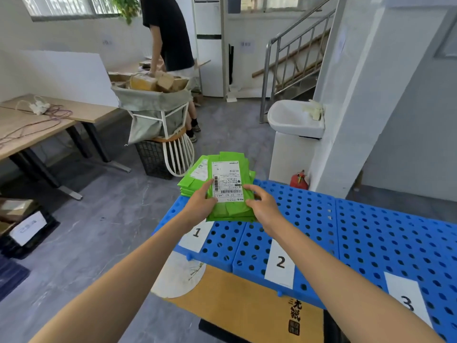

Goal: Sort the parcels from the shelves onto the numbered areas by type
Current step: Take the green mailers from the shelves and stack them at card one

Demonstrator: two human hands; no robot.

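1. The green mailer parcel [230, 194] sits at the far end of the blue perforated panel [321, 219], beyond the card marked "1" [196, 233].
2. Its long axis runs away from the person, leaning slightly right, and the white shipping label [227, 181] faces up. The print reads upside down from the holder's side.
3. The left hand [200, 204] grips the left edge, with its thumb on the label.
4. The right hand [262, 206] grips the right edge, thumb on top and fingers curled round.
5. More green mailers [194, 180] are fanned out beneath it to the left. I cannot tell whether the held one rests on them.
6. Cards "2" [280, 262] and "3" [405, 300] lie further right.
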